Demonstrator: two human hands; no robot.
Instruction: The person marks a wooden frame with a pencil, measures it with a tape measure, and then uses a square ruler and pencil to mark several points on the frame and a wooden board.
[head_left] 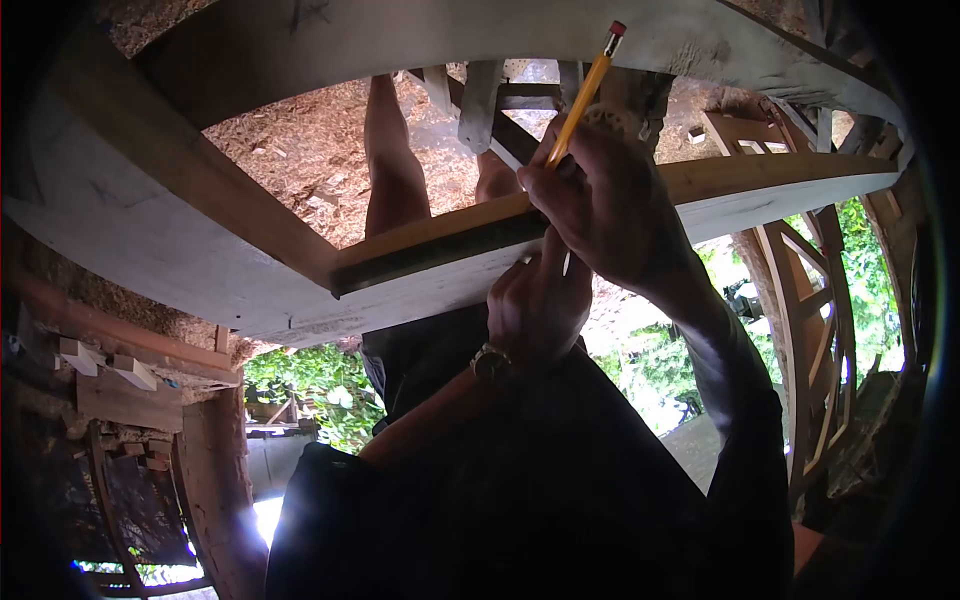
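A yellow pencil [583,105] with a pink eraser is pinched in my right hand [610,205], eraser end pointing up and away. That hand is over the near bar of a wooden frame [790,178], and the pencil's writing tip is hidden behind the fingers. Just below it, my left hand [540,305], with a watch [491,364] on the wrist, has its fingers curled at the bar's edge. A dark strip [440,255] runs along the bar left of my hands, ending close to the left fingertips.
Broad curved timbers [400,45] form the frame's far side, and an angled piece [215,180] meets the bar at left. Wood shavings [290,160] cover the ground around bare legs [396,165]. A slatted wooden structure [810,320] stands at right; cut blocks [133,372] lie at left.
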